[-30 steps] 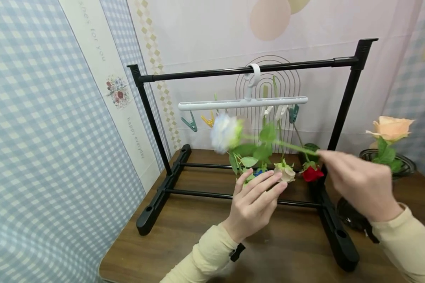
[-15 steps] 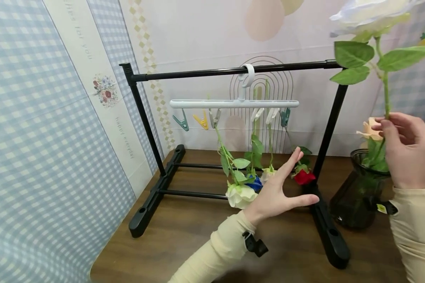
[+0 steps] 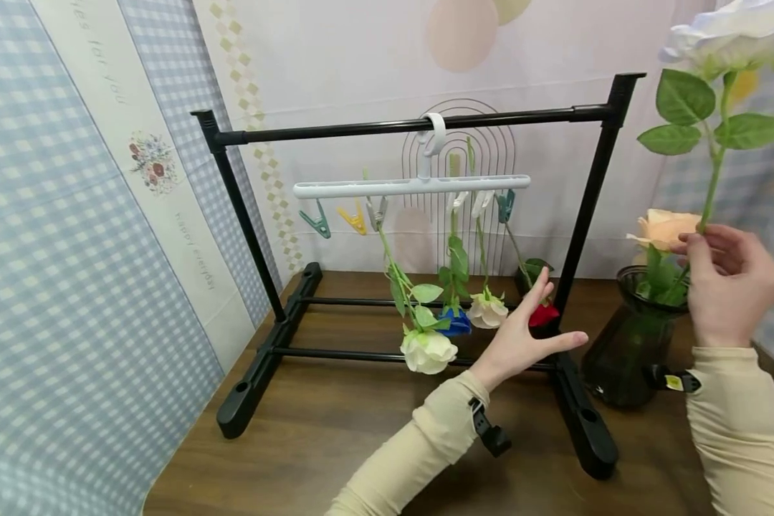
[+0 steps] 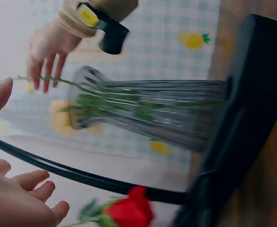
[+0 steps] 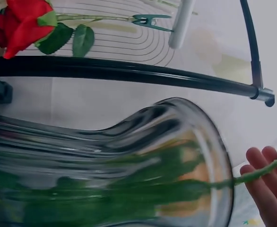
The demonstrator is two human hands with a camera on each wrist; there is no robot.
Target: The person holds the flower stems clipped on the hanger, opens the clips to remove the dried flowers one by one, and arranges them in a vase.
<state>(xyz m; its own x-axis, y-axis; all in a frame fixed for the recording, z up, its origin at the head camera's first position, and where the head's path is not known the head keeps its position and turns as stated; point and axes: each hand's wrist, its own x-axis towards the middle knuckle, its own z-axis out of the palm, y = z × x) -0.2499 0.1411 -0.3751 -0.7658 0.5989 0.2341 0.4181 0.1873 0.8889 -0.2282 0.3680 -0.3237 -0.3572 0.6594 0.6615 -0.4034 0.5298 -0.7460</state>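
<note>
My right hand (image 3: 735, 279) pinches the green stem of a pale blue-white rose (image 3: 735, 43), its bloom up high at the right. The lower stem runs down into a dark glass vase (image 3: 626, 351), as the right wrist view shows through the glass (image 5: 105, 156). A peach rose (image 3: 664, 228) stands in the same vase. My left hand (image 3: 522, 333) is held with fingers spread and nothing in it, in front of the rack's right side. It partly covers a hanging red rose (image 3: 545, 314) in the head view.
A black rack (image 3: 361, 130) carries a white clip hanger (image 3: 413, 186). Upside down from its clips hang a white rose (image 3: 428, 351), a blue rose (image 3: 454, 322) and a cream rose (image 3: 488, 311). Green (image 3: 316, 221) and yellow clips (image 3: 353, 218) hold nothing.
The pale blue-white rose swung from lying sideways before the hanger to upright at the right, its stem now in the vase. My left hand moved right, away from the hanging flowers.
</note>
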